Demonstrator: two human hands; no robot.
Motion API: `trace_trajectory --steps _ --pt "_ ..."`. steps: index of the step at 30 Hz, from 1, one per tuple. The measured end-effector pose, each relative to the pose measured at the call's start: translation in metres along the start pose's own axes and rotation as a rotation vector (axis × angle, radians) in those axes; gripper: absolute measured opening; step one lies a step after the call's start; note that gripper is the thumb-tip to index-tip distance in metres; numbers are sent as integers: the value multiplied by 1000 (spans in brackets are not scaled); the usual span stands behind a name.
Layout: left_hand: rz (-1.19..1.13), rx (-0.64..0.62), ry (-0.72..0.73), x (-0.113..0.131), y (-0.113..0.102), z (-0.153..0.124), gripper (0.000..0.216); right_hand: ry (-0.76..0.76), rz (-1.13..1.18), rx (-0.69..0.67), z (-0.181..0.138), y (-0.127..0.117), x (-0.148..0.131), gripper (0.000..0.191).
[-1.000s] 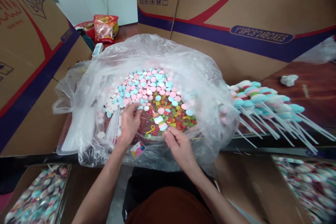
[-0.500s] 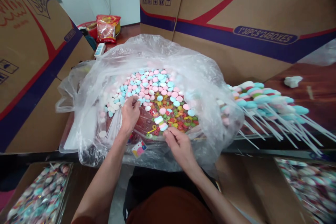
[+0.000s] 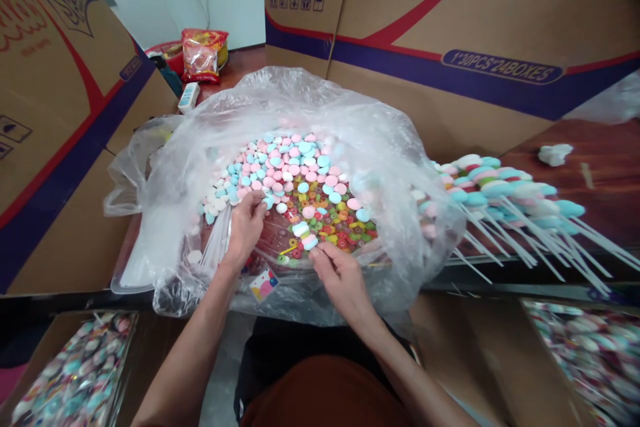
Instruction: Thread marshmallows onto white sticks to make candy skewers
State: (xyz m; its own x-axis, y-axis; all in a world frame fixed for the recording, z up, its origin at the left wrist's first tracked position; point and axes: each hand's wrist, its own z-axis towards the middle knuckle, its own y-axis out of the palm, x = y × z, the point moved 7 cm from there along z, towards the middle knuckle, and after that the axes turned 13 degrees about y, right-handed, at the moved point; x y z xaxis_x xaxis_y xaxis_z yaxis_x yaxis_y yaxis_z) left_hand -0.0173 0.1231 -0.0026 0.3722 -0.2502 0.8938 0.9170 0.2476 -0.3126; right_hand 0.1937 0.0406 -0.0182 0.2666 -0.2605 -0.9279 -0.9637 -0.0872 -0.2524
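Observation:
My right hand [image 3: 341,275] pinches the lower end of a marshmallow skewer [image 3: 305,235], threaded with blue, white and pink pieces and a greenish one between. The skewer tilts up and left over loose gummy rings [image 3: 345,225] in yellow, red and green. At the near edge of a pile of pink, blue and white marshmallows [image 3: 273,170], my left hand [image 3: 246,227] has its fingers drawn together beside a blue piece. Whatever lies between those fingertips is hidden. Thin white sticks [image 3: 216,240] lie bundled just left of that hand, partly behind the wrist.
A clear plastic bag [image 3: 380,127] surrounds the candies. Finished skewers [image 3: 510,190] are stacked at the right on the table [image 3: 600,153]. Large cardboard boxes [image 3: 400,20] stand behind and at left. Lower boxes hold packed candies [image 3: 75,367] on both sides. A red snack packet [image 3: 203,57] sits at the back.
My left hand has shifted very slightly down, its fingertips still at the pile's edge. The right hand keeps the skewer in nearly the same place. The whole view has drifted a little.

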Motion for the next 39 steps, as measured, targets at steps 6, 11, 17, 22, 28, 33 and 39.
trace_trajectory --steps 6,11,17,22,28,33,39 --pt "379 -155 188 19 8 13 35 1 -11 -1 0 0 2 32" --pt "649 -245 308 31 16 17 36 0 -12 11 1 1 2 32" --pt "668 -319 427 38 23 -1 27 -5 -28 1 2 3 3 33" --pt "323 -129 141 20 7 -10 30 -10 -47 -10 1 2 1 33" --pt "-244 -77 -130 10 17 -28 25 -53 -147 -43 -3 3 -15 33" --pt "-295 -46 -163 17 21 -36 28 -103 -202 -22 -7 5 -24 32" --pt "-233 -28 -105 16 22 -39 23 -103 -242 14 -7 5 -24 31"
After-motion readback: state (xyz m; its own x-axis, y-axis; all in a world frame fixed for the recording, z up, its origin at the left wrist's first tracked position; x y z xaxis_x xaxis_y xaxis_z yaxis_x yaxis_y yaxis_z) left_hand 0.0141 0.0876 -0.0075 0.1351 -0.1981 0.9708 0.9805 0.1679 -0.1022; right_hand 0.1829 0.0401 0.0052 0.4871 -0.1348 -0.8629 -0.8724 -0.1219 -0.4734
